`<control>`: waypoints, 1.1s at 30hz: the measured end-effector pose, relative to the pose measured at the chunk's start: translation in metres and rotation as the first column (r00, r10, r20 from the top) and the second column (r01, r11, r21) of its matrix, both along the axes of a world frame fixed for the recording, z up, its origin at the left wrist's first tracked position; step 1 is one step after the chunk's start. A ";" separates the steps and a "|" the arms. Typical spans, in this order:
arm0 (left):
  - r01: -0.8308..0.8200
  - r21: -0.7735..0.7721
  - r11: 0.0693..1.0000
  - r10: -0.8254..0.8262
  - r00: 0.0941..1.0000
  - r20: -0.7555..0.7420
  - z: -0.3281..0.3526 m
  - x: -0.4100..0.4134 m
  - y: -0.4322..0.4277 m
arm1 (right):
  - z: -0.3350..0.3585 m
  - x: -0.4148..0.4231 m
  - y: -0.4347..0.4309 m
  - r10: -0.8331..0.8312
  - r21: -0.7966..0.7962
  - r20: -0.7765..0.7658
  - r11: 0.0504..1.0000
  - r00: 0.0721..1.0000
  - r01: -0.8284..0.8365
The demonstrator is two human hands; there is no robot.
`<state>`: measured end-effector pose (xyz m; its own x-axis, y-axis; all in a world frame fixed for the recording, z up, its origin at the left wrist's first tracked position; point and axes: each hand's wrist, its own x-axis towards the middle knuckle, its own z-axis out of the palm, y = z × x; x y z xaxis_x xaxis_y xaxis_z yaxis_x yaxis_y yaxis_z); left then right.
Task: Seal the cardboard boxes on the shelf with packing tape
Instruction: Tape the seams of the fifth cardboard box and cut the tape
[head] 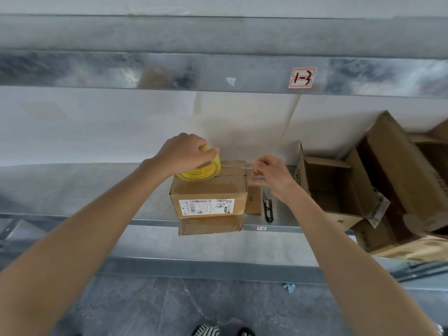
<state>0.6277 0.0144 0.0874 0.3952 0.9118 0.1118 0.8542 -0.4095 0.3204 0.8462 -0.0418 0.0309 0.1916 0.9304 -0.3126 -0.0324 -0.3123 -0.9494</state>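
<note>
A small closed cardboard box with a white shipping label stands at the front of the metal shelf. My left hand grips a yellow-cored roll of clear packing tape resting on the box's top left. A strip of clear tape runs from the roll to my right hand, which pinches its free end over the box's right edge.
Black thread snips lie on the shelf just right of the box. Further right sit open, empty cardboard boxes, some tipped and overhanging the edge. A flat piece of cardboard pokes out beneath the box. An upper shelf beam spans overhead.
</note>
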 end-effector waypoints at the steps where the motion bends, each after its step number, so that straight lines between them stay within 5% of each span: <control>1: -0.001 0.023 1.000 0.001 1.000 -0.007 0.000 0.003 0.001 | -0.002 0.001 0.000 -0.003 -0.004 0.016 1.000 1.000 0.004; 12: -0.022 -0.210 0.977 0.112 0.896 0.429 -0.020 -0.008 -0.004 | -0.023 0.004 -0.005 0.003 0.005 0.069 1.000 0.998 -0.003; 33: -0.004 -0.166 0.986 0.076 0.900 0.430 -0.022 0.002 -0.008 | -0.068 -0.013 -0.012 -0.052 0.009 0.490 0.998 0.870 0.054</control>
<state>0.6293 0.0061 0.0650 0.3029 0.9458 0.1173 0.6303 -0.2912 0.7197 0.8328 -0.0537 -0.0368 0.3701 0.9134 -0.1697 0.4204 -0.3276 -0.8462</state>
